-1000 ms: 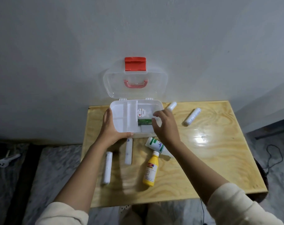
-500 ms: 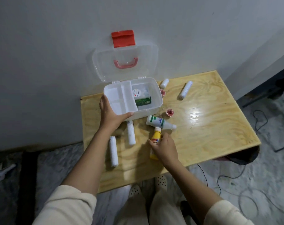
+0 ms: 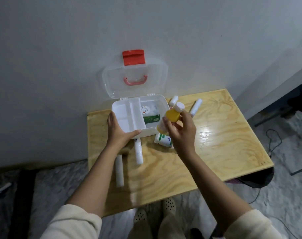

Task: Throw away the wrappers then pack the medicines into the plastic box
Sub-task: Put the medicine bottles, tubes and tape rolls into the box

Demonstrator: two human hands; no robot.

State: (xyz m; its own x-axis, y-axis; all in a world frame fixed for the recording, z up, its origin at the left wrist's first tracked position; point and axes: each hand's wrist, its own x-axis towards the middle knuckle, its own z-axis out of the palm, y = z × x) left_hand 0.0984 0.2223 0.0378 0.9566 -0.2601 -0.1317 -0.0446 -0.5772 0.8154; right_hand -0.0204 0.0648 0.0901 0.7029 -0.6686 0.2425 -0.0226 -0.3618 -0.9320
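The clear plastic box (image 3: 147, 131) sits open at the table's back left, its lid with a red latch (image 3: 133, 57) leaning on the wall. A green medicine carton (image 3: 151, 118) lies inside, beside a white divided tray (image 3: 126, 116). My left hand (image 3: 118, 131) grips the box's front left edge. My right hand (image 3: 180, 131) holds a yellow bottle (image 3: 171, 118) with a white cap in the air over the box's right front corner. A white and green bottle (image 3: 162, 139) lies on the table under that hand.
Two white rolls (image 3: 120, 170) (image 3: 138, 151) lie on the wooden table (image 3: 215, 149) in front of the box. Two more white rolls (image 3: 195, 106) (image 3: 174, 100) lie behind my right hand. A dark bin (image 3: 257, 180) sits under the table's right corner. Cables run across the floor.
My right hand left the box, reached down to the yellow bottle on the table, and has lifted it up to the box. My left hand stayed on the box.
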